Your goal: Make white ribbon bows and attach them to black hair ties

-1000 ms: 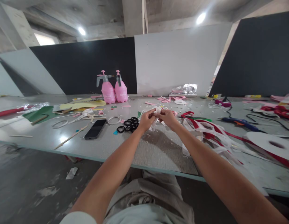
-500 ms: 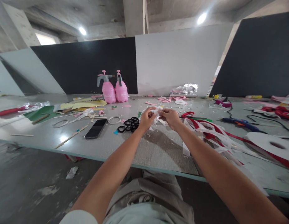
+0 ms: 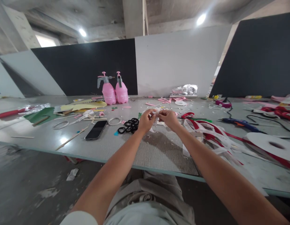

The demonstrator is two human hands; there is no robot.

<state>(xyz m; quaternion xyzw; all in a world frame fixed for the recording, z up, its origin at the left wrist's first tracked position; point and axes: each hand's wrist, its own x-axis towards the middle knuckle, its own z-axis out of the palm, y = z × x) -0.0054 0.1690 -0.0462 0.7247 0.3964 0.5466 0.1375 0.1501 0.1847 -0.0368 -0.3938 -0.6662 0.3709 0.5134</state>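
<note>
My left hand (image 3: 146, 120) and my right hand (image 3: 167, 118) meet over the middle of the table, both with fingers pinched. Between them they hold a piece of white ribbon (image 3: 156, 114), bunched at the fingertips, with a loose part hanging below. Its exact shape is too small to make out. Several black hair ties (image 3: 131, 125) lie in a heap just left of my left hand. To the right of my right hand, red and white ribbons (image 3: 207, 132) lie in loose loops, partly behind my forearm.
A phone (image 3: 96, 129) and a white ring (image 3: 114, 121) lie to the left. Two pink spray bottles (image 3: 109, 93) stand at the back. On the right are a blue glue gun (image 3: 241, 124), a purple glue gun (image 3: 223, 104) and a white ribbon spool (image 3: 271, 143). Paper scraps and sticks litter the table.
Both hands stay together at almost the same spot. The fingers have shifted slightly on the white ribbon, and its loose part hangs differently below them.
</note>
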